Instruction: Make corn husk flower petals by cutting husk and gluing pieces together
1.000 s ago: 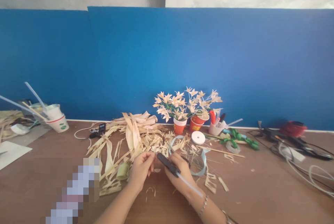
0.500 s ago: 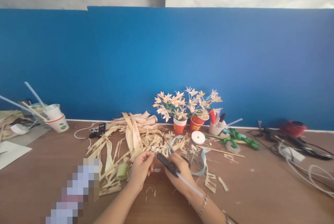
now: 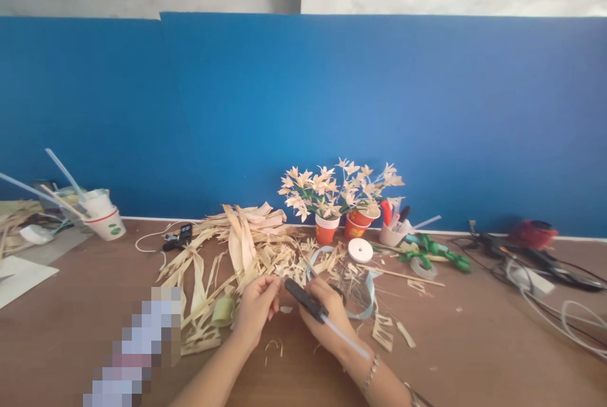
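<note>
My right hand [image 3: 327, 315] is wrapped round a black glue gun [image 3: 306, 301], and a clear glue stick [image 3: 346, 336] pokes out of its rear end. The gun's front end points up and left, close to the fingers of my left hand [image 3: 256, 306]. Thumb and forefinger of that left hand are pinched together; whatever they hold is too small or hidden to make out. Just beyond both hands lies a heap of dry straw-coloured husk strips and scraps [image 3: 279, 258]. A green roll of tape [image 3: 222, 311] rests left of my left hand.
Pale husk flowers [image 3: 322, 186] stand in red paper cups [image 3: 326, 230] at the back. A white spool [image 3: 360, 250], blue ribbon [image 3: 367, 306] and green-wrapped pieces [image 3: 429, 248] lie nearby. Cables [image 3: 535, 306] run at the right; a white cup [image 3: 107, 225] holds sticks at the left.
</note>
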